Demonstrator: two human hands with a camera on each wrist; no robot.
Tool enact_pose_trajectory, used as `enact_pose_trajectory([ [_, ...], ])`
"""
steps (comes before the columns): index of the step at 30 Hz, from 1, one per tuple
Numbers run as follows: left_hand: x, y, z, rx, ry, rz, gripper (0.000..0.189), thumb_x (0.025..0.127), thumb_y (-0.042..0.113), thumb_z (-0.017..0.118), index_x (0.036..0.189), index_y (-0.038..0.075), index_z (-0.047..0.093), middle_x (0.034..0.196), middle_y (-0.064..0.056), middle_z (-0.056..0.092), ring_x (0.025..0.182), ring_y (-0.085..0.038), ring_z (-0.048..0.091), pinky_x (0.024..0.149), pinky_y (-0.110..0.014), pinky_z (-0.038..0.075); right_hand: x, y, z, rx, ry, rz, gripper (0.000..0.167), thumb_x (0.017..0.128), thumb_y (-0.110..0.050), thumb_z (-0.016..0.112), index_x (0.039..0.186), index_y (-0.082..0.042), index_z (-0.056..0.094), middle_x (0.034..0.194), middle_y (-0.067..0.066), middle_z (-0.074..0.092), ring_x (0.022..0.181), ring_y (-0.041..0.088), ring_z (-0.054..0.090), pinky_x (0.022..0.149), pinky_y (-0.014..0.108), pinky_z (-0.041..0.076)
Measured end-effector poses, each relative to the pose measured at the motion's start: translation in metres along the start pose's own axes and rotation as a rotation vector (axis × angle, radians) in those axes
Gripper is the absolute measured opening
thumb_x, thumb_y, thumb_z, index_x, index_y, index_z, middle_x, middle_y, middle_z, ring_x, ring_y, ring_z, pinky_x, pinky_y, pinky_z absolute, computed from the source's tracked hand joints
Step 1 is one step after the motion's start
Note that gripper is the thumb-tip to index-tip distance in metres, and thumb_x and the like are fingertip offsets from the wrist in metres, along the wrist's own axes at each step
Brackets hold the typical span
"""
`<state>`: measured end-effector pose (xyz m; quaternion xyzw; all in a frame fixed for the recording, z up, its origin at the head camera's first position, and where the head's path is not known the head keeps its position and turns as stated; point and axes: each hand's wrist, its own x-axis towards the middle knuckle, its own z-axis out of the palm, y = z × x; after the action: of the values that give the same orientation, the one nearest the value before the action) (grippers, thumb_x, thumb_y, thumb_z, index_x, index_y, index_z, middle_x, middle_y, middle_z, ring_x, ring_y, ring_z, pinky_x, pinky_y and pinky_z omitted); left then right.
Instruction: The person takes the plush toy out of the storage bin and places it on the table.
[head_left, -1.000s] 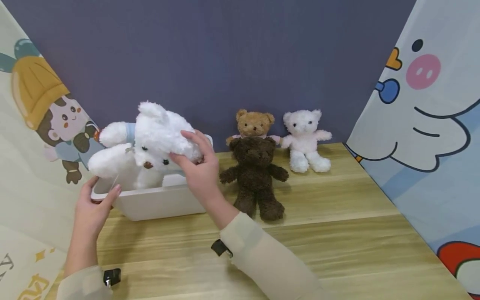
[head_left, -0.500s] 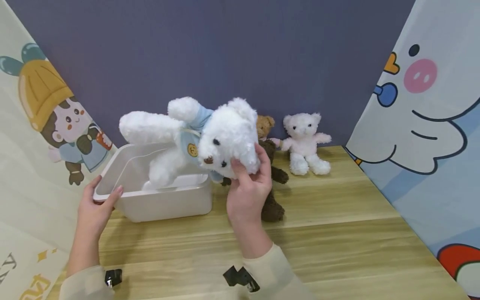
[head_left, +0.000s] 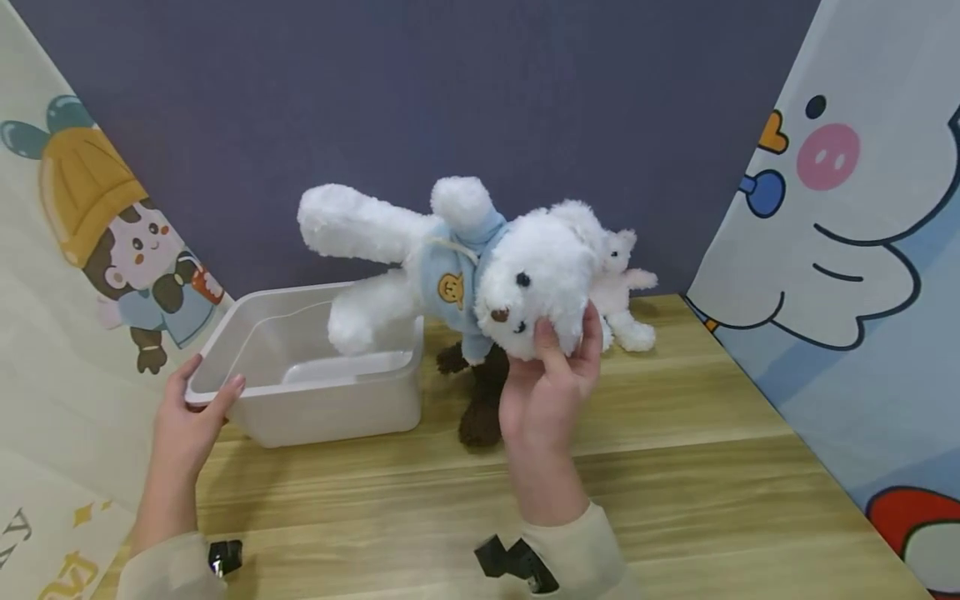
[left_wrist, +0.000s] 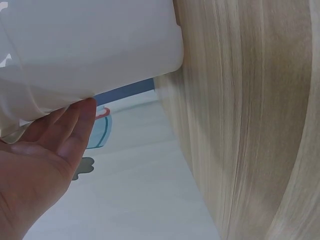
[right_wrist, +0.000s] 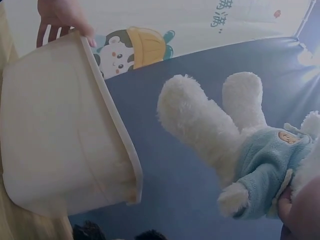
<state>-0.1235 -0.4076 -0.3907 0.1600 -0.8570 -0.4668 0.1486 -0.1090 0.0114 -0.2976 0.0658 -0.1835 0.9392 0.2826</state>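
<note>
A white teddy bear (head_left: 536, 267) in a light blue hoodie (head_left: 450, 283) lies sideways in the air, its head to the right and legs to the left. My right hand (head_left: 551, 392) grips it by the head, thumb on the cheek. In the right wrist view the bear's legs (right_wrist: 200, 120) stick out clear of the box. My left hand (head_left: 187, 421) holds the left rim of a white plastic box (head_left: 330, 408), thumb over the edge. The left wrist view has those fingers (left_wrist: 75, 127) against the box's outer wall (left_wrist: 100, 40).
Behind the held bear, a dark brown bear (head_left: 483, 408) is mostly hidden. A smaller white bear (head_left: 618, 300) sits partly covered against the dark back panel (head_left: 375, 100). Printed cloths (head_left: 847, 250) flank the wooden table (head_left: 675, 467) on both sides.
My right hand has lifted the white bear out of the box and carried it rightward, across the brown bears. My left hand has stayed on the box rim.
</note>
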Motion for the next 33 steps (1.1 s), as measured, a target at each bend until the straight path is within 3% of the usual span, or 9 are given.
enact_pose_trajectory([
  [7,0.000,0.003,0.002,-0.010,-0.006,-0.012,0.093,0.103,0.048,0.067,0.173,0.022,0.012,0.162,-0.031,0.037,0.092,0.010,0.046,0.067,-0.005,0.050,0.009,-0.020,-0.010,0.026,0.006,-0.126,0.038,0.100,0.005,0.065,0.132,-0.016,0.063,0.146,0.011,0.057,0.129,0.031,0.060,0.097,0.040,0.061],
  [16,-0.002,0.005,0.004,-0.039,0.009,-0.007,0.091,0.103,0.043,0.068,0.173,0.020,0.015,0.161,-0.029,0.037,0.092,0.010,0.048,0.067,-0.005,0.050,0.026,-0.054,-0.017,0.065,0.014,-0.292,0.041,0.098,0.011,0.063,0.135,-0.008,0.061,0.146,0.016,0.056,0.134,0.035,0.056,0.110,0.046,0.054],
  [23,-0.003,0.003,0.002,-0.030,-0.003,0.000,0.092,0.103,0.045,0.067,0.173,0.021,0.013,0.164,-0.031,0.034,0.094,0.011,0.047,0.069,-0.004,0.051,0.047,-0.080,-0.032,0.001,-0.001,-0.460,0.040,0.092,0.020,0.060,0.129,0.003,0.061,0.139,0.022,0.058,0.129,0.037,0.058,0.108,0.050,0.055],
  [29,-0.004,0.001,0.002,-0.049,0.005,0.003,0.091,0.103,0.042,0.068,0.173,0.021,0.014,0.163,-0.030,0.034,0.095,0.011,0.047,0.070,-0.003,0.051,0.065,-0.099,-0.045,0.007,0.003,-0.545,0.043,0.087,0.023,0.064,0.126,0.006,0.059,0.138,0.024,0.057,0.128,0.039,0.056,0.110,0.053,0.051],
  [33,-0.003,0.003,0.002,-0.046,0.000,0.000,0.091,0.103,0.042,0.068,0.173,0.021,0.013,0.165,-0.032,0.033,0.096,0.011,0.047,0.069,-0.003,0.050,0.075,-0.114,-0.050,-0.090,0.022,-0.597,0.044,0.083,0.024,0.069,0.123,0.008,0.060,0.137,0.026,0.057,0.128,0.040,0.056,0.108,0.052,0.052],
])
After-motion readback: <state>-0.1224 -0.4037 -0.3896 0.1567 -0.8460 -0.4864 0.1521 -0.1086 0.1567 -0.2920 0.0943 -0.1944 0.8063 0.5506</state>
